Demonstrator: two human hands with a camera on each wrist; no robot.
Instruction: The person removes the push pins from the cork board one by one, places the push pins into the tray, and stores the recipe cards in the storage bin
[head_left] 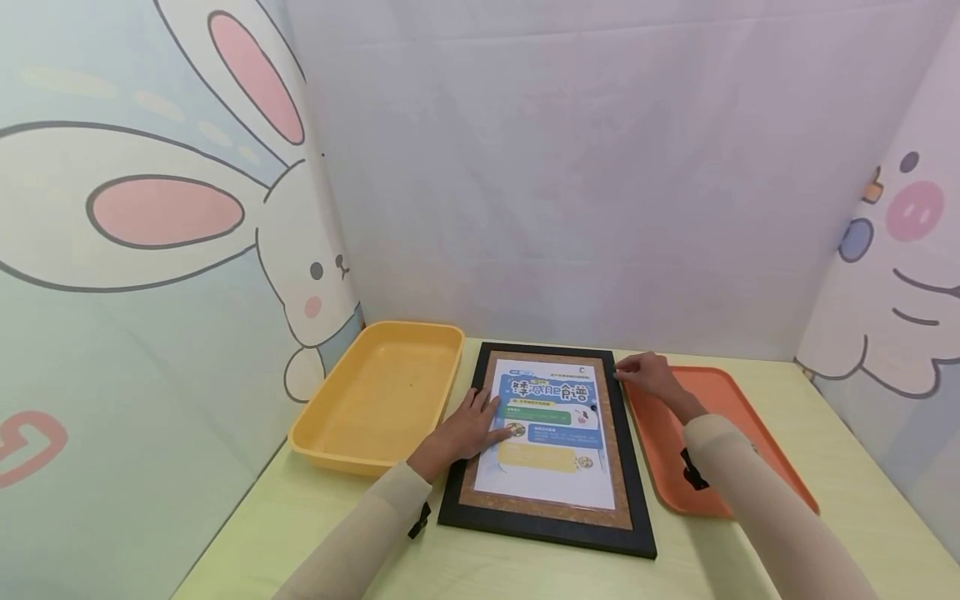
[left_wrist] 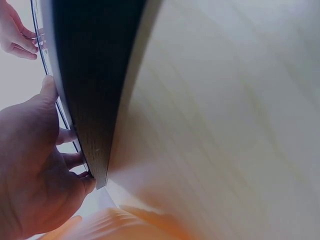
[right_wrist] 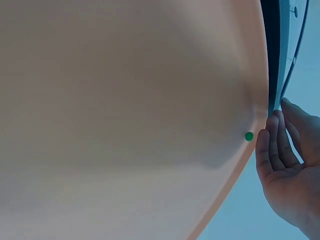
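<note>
A cork board (head_left: pixel 470 492) in a black frame (head_left: pixel 551 537) lies with a printed recipe sheet (head_left: pixel 551 492) on it, under a glossy cover. My left hand (head_left: pixel 463 429) rests over the frame's left side, fingers spread, thumb reaching onto the sheet. In the left wrist view, the left hand's fingertips (left_wrist: pixel 74 160) sit along the frame's edge. At the frame's far right corner is my right hand (head_left: pixel 649 373), thumb and fingertips drawn close together at the edge. I cannot tell whether they pinch it. The right wrist view shows the right hand (right_wrist: pixel 295 170) beside the frame's dark side.
A yellow tray (head_left: pixel 375 392) stands left of the board, and an orange tray (head_left: pixel 712 400) lies close against its right. Small round pieces (head_left: pixel 593 407) show on the sheet's right side. A grey curtain (head_left: pixel 562 183) hangs behind the table (head_left: pixel 832 417).
</note>
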